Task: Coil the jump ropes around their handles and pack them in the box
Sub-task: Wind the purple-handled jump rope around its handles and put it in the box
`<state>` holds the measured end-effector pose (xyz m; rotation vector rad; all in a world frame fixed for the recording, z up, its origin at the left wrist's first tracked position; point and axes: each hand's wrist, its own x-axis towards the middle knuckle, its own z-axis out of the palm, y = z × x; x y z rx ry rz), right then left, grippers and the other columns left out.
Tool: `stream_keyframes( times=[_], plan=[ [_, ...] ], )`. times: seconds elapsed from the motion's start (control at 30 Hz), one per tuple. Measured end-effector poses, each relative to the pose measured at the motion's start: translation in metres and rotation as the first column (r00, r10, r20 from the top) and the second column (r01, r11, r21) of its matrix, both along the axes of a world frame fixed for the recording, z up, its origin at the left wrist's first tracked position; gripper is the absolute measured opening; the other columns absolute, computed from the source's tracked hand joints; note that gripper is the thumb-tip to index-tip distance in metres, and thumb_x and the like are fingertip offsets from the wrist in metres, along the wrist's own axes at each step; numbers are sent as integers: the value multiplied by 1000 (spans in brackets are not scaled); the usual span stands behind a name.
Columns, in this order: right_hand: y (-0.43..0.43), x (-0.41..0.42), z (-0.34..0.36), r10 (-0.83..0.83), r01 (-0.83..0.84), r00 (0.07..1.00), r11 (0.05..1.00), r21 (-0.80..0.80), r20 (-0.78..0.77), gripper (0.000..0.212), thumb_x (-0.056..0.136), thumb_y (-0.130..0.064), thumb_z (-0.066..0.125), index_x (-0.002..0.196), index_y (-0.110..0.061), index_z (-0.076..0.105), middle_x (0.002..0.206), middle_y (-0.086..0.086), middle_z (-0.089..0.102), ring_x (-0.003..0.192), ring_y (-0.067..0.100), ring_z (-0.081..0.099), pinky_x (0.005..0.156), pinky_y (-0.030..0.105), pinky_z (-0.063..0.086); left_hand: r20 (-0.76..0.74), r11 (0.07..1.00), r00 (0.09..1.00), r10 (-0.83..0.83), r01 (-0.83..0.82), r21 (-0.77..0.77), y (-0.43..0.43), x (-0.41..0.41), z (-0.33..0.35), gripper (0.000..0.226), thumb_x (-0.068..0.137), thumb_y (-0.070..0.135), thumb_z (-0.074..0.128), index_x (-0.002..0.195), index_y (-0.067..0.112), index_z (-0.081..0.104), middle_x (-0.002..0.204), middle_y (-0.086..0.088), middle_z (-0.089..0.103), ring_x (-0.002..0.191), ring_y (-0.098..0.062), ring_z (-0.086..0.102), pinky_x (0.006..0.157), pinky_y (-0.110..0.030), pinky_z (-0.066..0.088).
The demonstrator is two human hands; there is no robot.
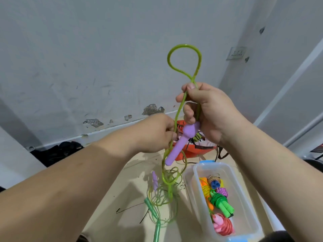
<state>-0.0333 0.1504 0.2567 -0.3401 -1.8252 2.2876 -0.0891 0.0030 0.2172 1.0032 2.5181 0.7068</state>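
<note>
Holding the green jump rope (180,105) up in front of me, I have my right hand (208,110) clamped on it: thumb and forefinger pinch the two strands together just under a tall loop that stands above my fist, and my lower fingers curl around the top of the purple handle (178,145), which slants down and to the left. My left hand (157,133) is lower and just beside it, fingers curled in at the strand that runs down from my right hand; I seem to be pinching it there, though the back of my hand hides the fingertips. Below, the rest of the rope hangs in loose tangled loops onto the table (122,189), with the second purple handle (154,180) among them and a rope with a green handle (150,205) lying near it. To the right stands the clear box (194,189), holding coiled ropes: a green bundle (222,203) in the middle and a pink and red one (223,224) at the near end.
</note>
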Motion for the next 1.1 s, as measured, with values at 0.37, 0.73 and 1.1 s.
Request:
stream_keyframes(
  times=[0.37, 0.73, 1.1],
  plan=[
    [-2, 4, -29, 120, -164, 960, 973, 162, 253, 38, 101, -43, 60, 113, -7, 68, 106, 17, 76, 43, 15, 33, 39, 20, 32, 724, 348, 673, 152, -722, 598, 7, -10, 39, 24, 104, 17, 55, 86, 1, 59, 64, -10, 62, 49, -17, 62, 58, -29, 62],
    [4, -2, -36, 207, -201, 958, 978, -50, 198, 13, 102, -19, 55, 98, -10, 65, 84, 8, 70, 41, 10, 33, 39, 21, 24, 571, 638, 795, 207, -552, 537, 3, -6, 31, 20, 88, -5, 59, 95, 11, 68, 91, -9, 70, 69, -13, 63, 62, -23, 54],
    [10, -7, -40, 21, -6, 983, 997, -82, 181, 19, 107, -15, 50, 89, -10, 49, 51, 6, 42, 37, 13, 34, 39, 23, 26, -100, 936, 986, 135, -93, 340, 1, -3, 20, 6, 90, 26, 73, 89, 21, 69, 75, 3, 66, 60, -6, 51, 60, -23, 45]
  ],
)
